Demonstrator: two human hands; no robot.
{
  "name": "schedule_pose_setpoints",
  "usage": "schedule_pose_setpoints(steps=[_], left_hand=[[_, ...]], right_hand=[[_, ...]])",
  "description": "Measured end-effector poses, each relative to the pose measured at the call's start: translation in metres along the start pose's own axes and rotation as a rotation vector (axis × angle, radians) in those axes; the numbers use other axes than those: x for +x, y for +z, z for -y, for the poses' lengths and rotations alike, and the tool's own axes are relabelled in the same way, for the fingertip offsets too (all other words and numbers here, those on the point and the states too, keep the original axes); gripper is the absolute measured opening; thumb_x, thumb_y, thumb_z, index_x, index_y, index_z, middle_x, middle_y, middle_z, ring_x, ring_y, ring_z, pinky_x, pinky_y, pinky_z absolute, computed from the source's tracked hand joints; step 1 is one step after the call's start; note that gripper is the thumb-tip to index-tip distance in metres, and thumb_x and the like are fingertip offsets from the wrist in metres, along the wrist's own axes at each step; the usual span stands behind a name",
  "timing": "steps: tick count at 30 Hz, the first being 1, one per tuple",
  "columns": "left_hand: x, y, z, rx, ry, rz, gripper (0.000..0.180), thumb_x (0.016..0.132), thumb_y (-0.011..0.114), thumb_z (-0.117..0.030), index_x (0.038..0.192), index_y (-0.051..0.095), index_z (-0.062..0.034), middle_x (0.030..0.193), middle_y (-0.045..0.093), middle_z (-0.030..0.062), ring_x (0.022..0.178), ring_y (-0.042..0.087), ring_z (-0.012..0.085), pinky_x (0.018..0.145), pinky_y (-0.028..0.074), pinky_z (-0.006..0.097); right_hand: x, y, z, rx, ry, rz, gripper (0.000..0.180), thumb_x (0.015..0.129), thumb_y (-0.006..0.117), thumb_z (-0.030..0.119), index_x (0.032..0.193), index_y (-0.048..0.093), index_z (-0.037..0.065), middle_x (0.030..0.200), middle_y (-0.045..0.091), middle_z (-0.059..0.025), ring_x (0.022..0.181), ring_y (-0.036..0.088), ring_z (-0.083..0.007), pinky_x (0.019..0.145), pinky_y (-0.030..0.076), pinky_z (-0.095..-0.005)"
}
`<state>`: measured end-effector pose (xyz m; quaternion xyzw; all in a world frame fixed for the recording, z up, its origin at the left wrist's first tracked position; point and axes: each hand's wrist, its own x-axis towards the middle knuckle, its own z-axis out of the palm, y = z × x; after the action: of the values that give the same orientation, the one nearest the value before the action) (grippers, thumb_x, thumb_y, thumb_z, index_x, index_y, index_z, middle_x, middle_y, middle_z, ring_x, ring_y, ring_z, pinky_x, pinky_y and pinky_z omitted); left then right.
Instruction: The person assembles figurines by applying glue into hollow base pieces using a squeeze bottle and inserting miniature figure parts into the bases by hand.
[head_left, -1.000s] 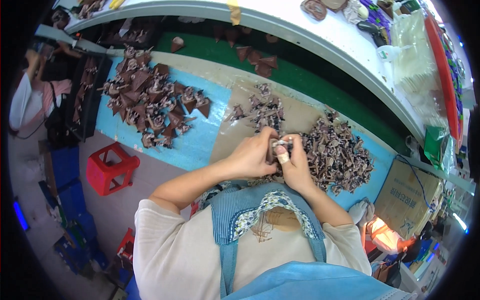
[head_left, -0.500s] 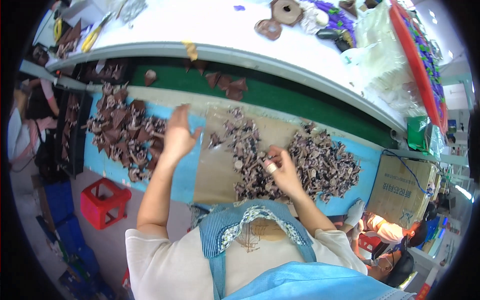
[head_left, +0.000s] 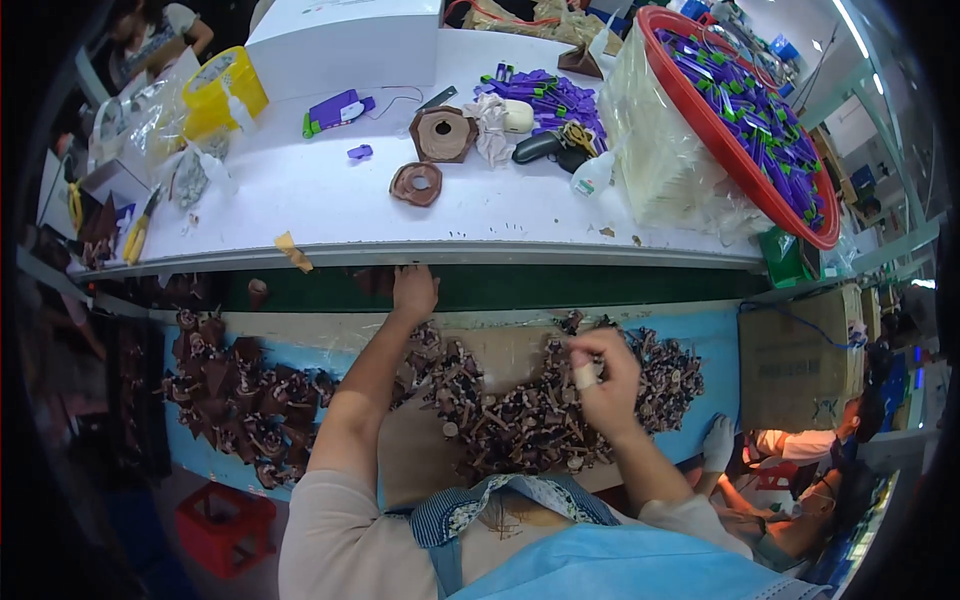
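My left hand (head_left: 415, 292) is stretched forward over the green strip beneath the white shelf. Its fingers look extended, their tips at the shelf edge, beside dark brown cone-like pieces (head_left: 374, 280) half in shadow. My right hand (head_left: 608, 380) is closed above a heap of small brown and pinkish parts (head_left: 520, 425); thumb and fingers are bent together, with a pale wrap around one finger. Anything pinched there is too small to make out. On the left of the bench lies another heap of larger brown pointed pieces (head_left: 235, 385).
The white shelf (head_left: 330, 215) runs across above the bench. On it are purple-green pieces (head_left: 555, 100), brown hexagonal parts (head_left: 443, 134), yellow tape (head_left: 222, 92) and a red basin (head_left: 825, 225). A cardboard box (head_left: 795, 370) stands right, a red stool (head_left: 225, 530) lower left. People sit lower right.
The view has tilted up, showing more of the shelf. My left hand has gone from beside the left heap forward to the green strip. My right hand stays over the small parts, now more closed.
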<state>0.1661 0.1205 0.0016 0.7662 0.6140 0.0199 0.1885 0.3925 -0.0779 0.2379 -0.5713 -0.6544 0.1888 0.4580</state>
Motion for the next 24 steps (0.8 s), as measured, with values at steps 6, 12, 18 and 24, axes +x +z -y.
schedule_pose_setpoints(steps=[6,12,18,24], left_hand=[[-0.028,-0.020,-0.008,-0.299,0.143,-0.457,0.061,0.077,0.073,-0.028,0.118,0.043,0.0052,0.111,0.054,0.0241,0.099,0.055,0.0405,0.081,0.049,0.041],[-0.081,-0.053,-0.041,-1.135,-0.158,-0.400,0.054,0.081,0.071,-0.040,0.111,0.050,0.0003,0.093,0.060,0.0111,0.080,0.061,0.0248,0.070,0.050,0.032],[-0.181,-0.064,-0.050,-1.756,-0.363,0.033,0.050,0.085,0.065,-0.044,0.111,0.051,-0.0039,0.090,0.060,0.0071,0.071,0.058,0.0182,0.065,0.048,0.031],[-0.241,-0.055,-0.043,-1.972,-0.086,0.165,0.047,0.085,0.065,-0.025,0.123,0.048,-0.0028,0.105,0.058,0.0074,0.089,0.056,0.0176,0.079,0.046,0.032]], right_hand=[[0.081,0.001,0.002,-0.025,-0.193,-0.304,0.031,0.080,0.060,0.003,0.110,0.054,-0.002,0.105,0.056,-0.0165,0.093,0.057,-0.0271,0.083,0.046,-0.0339],[0.135,0.026,-0.008,-0.144,-0.120,-0.367,0.053,0.080,0.063,0.008,0.128,0.041,-0.005,0.120,0.051,-0.0219,0.108,0.054,-0.0328,0.095,0.042,-0.0396],[0.147,0.037,-0.003,-0.288,-0.025,-0.412,0.060,0.081,0.066,0.011,0.131,0.037,-0.004,0.120,0.052,-0.0227,0.112,0.051,-0.0334,0.098,0.038,-0.0403],[0.157,0.029,-0.005,-0.310,-0.019,-0.359,0.050,0.079,0.064,0.007,0.122,0.042,-0.005,0.115,0.051,-0.0225,0.110,0.047,-0.0366,0.096,0.036,-0.0426]])
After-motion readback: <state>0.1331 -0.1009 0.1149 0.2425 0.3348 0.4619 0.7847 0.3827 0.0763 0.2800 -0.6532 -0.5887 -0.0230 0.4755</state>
